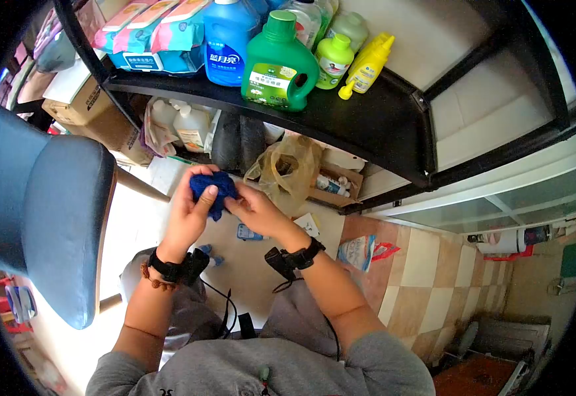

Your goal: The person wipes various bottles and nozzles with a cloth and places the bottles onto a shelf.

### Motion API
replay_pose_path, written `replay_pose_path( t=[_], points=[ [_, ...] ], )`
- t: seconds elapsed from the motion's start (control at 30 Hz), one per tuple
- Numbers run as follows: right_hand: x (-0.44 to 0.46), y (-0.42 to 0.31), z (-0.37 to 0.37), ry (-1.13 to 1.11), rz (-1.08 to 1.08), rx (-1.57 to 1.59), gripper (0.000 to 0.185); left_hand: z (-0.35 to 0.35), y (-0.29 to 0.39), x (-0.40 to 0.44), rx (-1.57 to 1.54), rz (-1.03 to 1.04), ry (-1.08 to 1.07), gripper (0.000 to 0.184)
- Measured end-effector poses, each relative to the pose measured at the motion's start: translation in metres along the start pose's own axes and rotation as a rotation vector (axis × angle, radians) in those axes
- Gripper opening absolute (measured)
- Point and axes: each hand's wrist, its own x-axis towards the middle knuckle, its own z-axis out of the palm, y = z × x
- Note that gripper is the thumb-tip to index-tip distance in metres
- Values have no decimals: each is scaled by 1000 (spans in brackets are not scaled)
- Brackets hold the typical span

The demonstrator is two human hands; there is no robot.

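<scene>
A bunched dark blue cloth (214, 191) is held up in front of me, below the black shelf. My left hand (193, 210) is closed around its left side, with the thumb pressed over the front. On the right side, my right hand (256, 208) grips the cloth's edge; some of its fingertips are hidden behind the fabric. Both wrists wear black straps with a small device, and cables run down from them. On the floor under my hands lie a small blue packet (249, 232) and a small blue object (212, 255) I cannot make out.
A black shelf (367, 138) carries wipe packs (169, 39), a blue bottle (225, 46), a green detergent jug (280, 66) and a yellow bottle (370, 63). Beneath it are a plastic bag (287, 165) and a carton (333, 185). A dark chair (63, 218) stands left.
</scene>
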Motion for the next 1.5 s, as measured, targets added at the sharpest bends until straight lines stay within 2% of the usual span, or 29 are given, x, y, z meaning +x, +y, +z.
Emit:
replay_pose_path(
  t=[0.03,0.07,0.1,0.17,0.2,0.23,0.33,0.43,0.5,0.57,0.67,0.77,0.83,0.9,0.97,1.03,1.07,1.1,1.17,1.2,1.23,1.3,1.37,1.5],
  points=[
    [-1,-1,1,-119,145,-18,21,-2,-4,2,25,11,35,23],
    [-1,-4,4,91,-117,-87,22,-11,-15,7,113,8,64,18],
    [-2,-16,1,172,-28,-102,22,-13,-9,10,245,33,126,16],
    [-3,-45,1,245,-93,118,21,-14,-4,11,294,-123,212,26],
    [-6,-49,7,203,-96,140,21,-12,-8,9,368,-118,169,34],
    [-7,-46,12,165,-257,-23,19,-8,-8,3,351,-128,129,33],
    [-9,-59,19,218,-476,-142,19,-1,-26,-8,131,-104,14,26],
    [-6,-50,14,363,-439,-250,19,-1,-30,-7,-79,-178,-74,22],
    [-5,-42,16,402,-334,-177,19,-2,-16,-4,11,-156,-120,22],
    [-5,-35,22,423,-367,-253,22,-3,-24,-3,61,-82,-102,26],
    [-7,-28,28,396,-428,-298,27,8,-25,-3,-26,-209,124,21],
    [-12,-34,29,310,-401,-252,28,2,-23,-1,51,-222,110,25],
    [-13,-37,28,250,-442,-262,28,-8,-20,0,-16,-345,85,37],
    [-13,-42,31,249,-469,-267,28,-7,-23,0,54,-319,169,39],
    [-12,-40,32,332,-414,-268,26,-9,-24,-1,126,-302,161,41],
    [-11,-37,28,416,-320,-223,26,-7,-19,-1,101,-177,59,27],
    [-9,-37,24,449,-255,-215,26,-7,-20,-1,80,-159,18,26],
    [-9,-37,22,461,-140,-74,26,-6,-19,-1,59,-142,-22,28],
    [-1,-40,14,673,-378,-439,29,-1,-7,-2,62,-133,-59,30],
    [-4,-47,10,671,-441,-529,32,0,-4,-4,23,-158,-79,30],
    [-7,-49,10,572,-491,-523,32,1,-3,-5,-19,-178,-100,30],
    [-11,-52,5,376,-593,-516,31,-3,-7,-8,182,-87,-201,32],
    [-10,-56,5,313,-522,-396,33,8,-6,-13,224,10,-112,33],
    [-7,-61,3,223,-449,-286,44,1,-12,-10,150,-118,-68,34]
  ],
)
